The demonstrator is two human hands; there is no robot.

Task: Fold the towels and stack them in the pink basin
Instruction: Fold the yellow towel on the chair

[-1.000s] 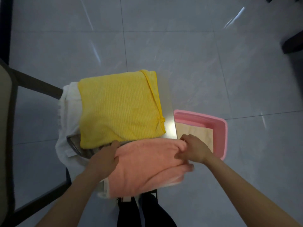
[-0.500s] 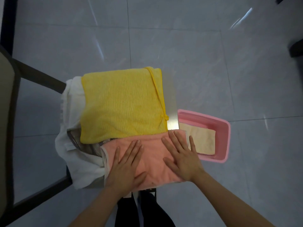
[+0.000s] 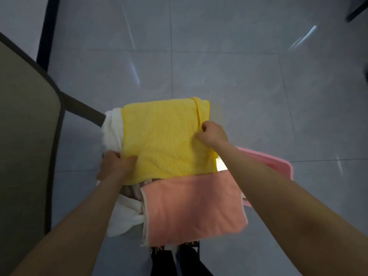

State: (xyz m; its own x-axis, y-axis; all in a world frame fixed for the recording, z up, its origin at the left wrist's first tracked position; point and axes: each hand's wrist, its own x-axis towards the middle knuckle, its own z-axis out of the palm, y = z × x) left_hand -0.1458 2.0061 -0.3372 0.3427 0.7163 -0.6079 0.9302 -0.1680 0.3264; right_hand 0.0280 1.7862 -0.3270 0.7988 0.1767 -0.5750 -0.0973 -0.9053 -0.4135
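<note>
At centre frame, spread flat and unfolded on top of the pile: a yellow ribbed cotton towel [image 3: 167,140], the biggest piece of work left. Across the upper half, nothing but glossy grey floor tiles [image 3: 239,76]; down the left edge, an olive tabletop with a dark rim [image 3: 25,136].

Just below the yellow one in the frame, touching its near edge: a salmon-pink terry towel [image 3: 193,208], folded to a neat rectangle but lying on the pile, not yet in the basin.

Poking out at the left from under both: a crumpled white cloth [image 3: 125,218], and between the two towels a scrap of brownish fabric [image 3: 131,191], neither folded as far as can be seen.

At the right, mostly hidden behind the right forearm: a pink plastic basin [image 3: 278,162], visible only by its far rim and corner; contents impossible to tell.

With the left hand [image 3: 114,166]: a clenched grip on the yellow towel's lower-left corner. With the right hand [image 3: 212,134]: a pinch on the same towel near its right edge, beside the yellow hanging loop [image 3: 198,112].

Judging by all that: one towel folded and waiting to be stacked, folding of the yellow one apparently at its very start, white and brownish pieces to follow; probably well short of halfway
</note>
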